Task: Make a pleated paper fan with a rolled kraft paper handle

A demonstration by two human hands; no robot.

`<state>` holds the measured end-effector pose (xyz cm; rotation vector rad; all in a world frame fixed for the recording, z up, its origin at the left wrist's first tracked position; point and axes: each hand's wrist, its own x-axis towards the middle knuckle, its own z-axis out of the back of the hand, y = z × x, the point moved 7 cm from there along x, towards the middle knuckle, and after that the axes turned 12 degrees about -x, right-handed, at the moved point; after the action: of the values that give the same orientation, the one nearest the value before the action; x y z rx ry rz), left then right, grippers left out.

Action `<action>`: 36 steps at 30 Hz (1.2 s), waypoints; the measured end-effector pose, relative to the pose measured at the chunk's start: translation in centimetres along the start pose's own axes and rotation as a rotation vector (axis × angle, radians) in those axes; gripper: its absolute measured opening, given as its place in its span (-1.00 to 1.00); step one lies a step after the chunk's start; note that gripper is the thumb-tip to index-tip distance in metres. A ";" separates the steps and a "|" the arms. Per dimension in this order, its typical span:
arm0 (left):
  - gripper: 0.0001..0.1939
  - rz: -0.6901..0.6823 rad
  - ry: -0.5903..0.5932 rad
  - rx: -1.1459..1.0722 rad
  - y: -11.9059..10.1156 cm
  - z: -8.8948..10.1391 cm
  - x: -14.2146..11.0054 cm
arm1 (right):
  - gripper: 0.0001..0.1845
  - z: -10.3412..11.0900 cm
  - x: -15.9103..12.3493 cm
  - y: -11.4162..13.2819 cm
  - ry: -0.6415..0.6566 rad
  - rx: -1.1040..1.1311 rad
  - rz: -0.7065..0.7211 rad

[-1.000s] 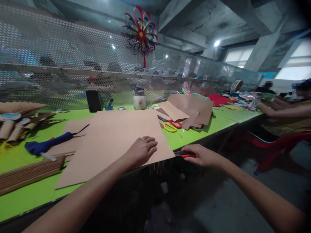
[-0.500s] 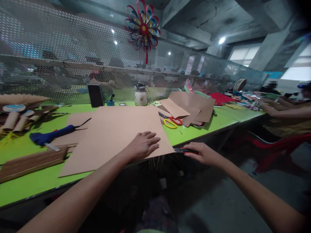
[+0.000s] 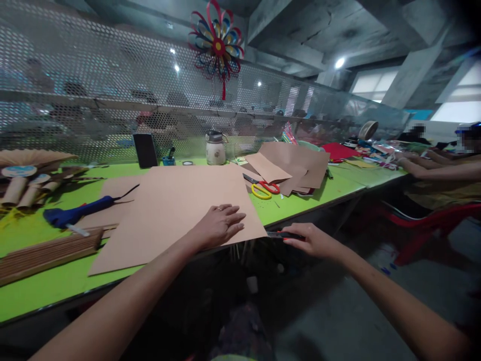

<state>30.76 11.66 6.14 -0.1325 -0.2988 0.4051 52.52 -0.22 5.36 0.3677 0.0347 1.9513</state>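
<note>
A large sheet of brown paper [image 3: 176, 210] lies across the green table, its near right corner reaching the front edge. On top of it my left hand [image 3: 221, 224] rests flat, fingers spread, with a ring on one finger. My right hand [image 3: 313, 239] grips a red and black utility knife [image 3: 287, 235] just off the table edge. The knife's blade end meets the sheet's right corner. Beyond that corner lie scissors [image 3: 263, 189] with one yellow and one red handle.
Behind the scissors are more brown paper pieces [image 3: 296, 163]. A blue glue gun [image 3: 78, 211], folded brown strips [image 3: 48, 256] and paper fans [image 3: 26, 175] occupy the left. A phone [image 3: 145, 150] and a lidded jar [image 3: 215, 149] stand along the back. Another person's arm [image 3: 432, 172] is far right.
The view has shifted very slightly. Both hands, the knife and the sheet keep almost the same places.
</note>
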 end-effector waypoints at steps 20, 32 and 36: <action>-0.53 -0.024 -0.036 -0.006 -0.6 0.3 0.0 | -0.63 0.3 0.1 2.1 0.039 -0.032 -0.051; -0.53 -0.021 -0.054 -0.018 -0.6 0.4 -0.1 | -0.66 -1.1 2.6 5.0 0.007 0.005 -0.014; -0.54 -0.026 -0.060 -0.024 -0.7 0.5 0.0 | -0.67 -1.0 2.4 5.0 0.029 -0.017 -0.082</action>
<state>30.83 11.07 6.72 -0.1399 -0.3643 0.3801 46.91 0.02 5.95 0.3219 0.0518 1.8749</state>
